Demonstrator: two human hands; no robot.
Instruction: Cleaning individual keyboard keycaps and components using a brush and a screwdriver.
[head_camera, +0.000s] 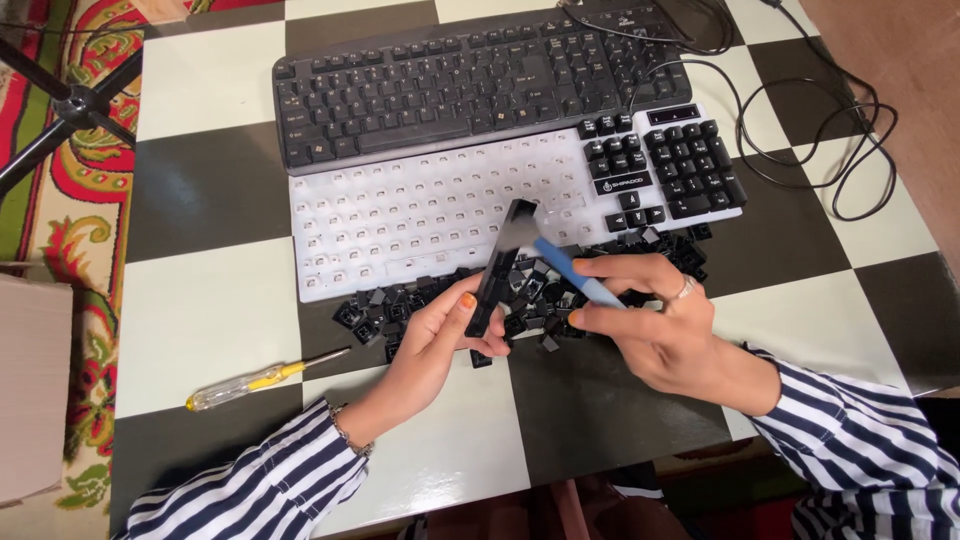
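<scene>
Our left hand (440, 335) grips a long black key (500, 265) upright above the loose keys (540, 295); our right hand (650, 310) closes around a blue brush (570, 268) whose bristles touch the key's top

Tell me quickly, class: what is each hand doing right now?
Left hand: closed on a long black keycap, held upright.
Right hand: closed on a blue-handled brush, its bristles against the keycap.
</scene>
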